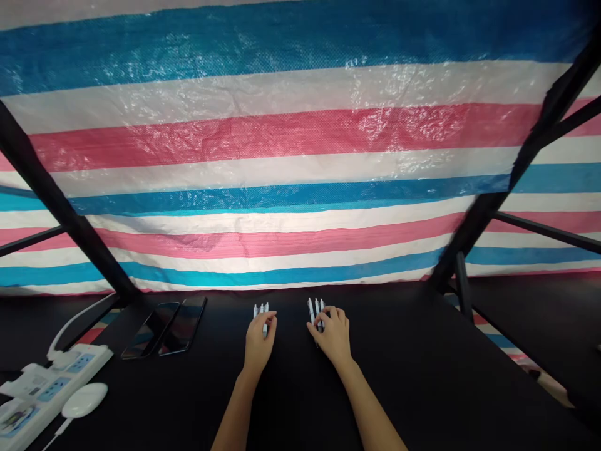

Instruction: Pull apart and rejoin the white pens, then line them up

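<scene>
Two small groups of slim white pens lie on the black table, pointing away from me. My left hand (pixel 259 341) is at the left group of pens (pixel 261 308), its thumb and forefinger closed around the pen on the right side. Over the right group of pens (pixel 317 305), my right hand (pixel 334 335) has its thumb on the left and bent fingers on the right, with pens between them. The lower parts of the pens are partly hidden by both hands.
Left of the hands lie two dark phones (pixel 153 329) (pixel 184 326) side by side. A white power strip (pixel 61 391) with plugs and a round white charger (pixel 85 399) sit at the table's left edge. Black frame bars (pixel 70 219) and a striped sheet (pixel 282 138) stand behind.
</scene>
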Tool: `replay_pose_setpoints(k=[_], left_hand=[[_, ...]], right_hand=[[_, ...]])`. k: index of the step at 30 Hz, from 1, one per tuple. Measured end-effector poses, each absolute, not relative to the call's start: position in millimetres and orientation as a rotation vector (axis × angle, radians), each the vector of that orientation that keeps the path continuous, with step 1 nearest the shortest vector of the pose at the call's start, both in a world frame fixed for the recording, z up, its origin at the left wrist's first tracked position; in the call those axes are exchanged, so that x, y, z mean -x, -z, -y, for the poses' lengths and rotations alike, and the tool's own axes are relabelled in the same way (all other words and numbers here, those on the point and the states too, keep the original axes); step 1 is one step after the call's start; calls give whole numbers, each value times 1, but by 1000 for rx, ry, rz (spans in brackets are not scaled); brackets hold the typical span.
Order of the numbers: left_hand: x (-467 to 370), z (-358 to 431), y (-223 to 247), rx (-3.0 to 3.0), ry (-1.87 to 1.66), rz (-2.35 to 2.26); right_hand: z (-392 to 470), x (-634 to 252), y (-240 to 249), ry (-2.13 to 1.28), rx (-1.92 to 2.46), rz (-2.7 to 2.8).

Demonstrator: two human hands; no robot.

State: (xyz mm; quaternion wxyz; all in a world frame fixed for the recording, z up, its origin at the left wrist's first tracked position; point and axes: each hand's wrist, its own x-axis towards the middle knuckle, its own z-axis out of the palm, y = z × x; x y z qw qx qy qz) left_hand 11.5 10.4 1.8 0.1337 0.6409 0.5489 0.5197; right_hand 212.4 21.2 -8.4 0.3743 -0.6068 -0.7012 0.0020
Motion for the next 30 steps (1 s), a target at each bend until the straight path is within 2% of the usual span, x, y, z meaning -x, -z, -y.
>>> replay_pose_setpoints(k=[14,20,30], left_hand=[[-24,-6,-2,-1908,-1422,-1551],[-24,-6,-3,-1877,-1427,-1523],[-22,-5,-6,-1971,-1466,-1533]], right_hand=[[-19,-193,5,212,1688,1725],[-18,-194,2,140,1687,1724],[-10,-195,-14,-44,1334,1876]])
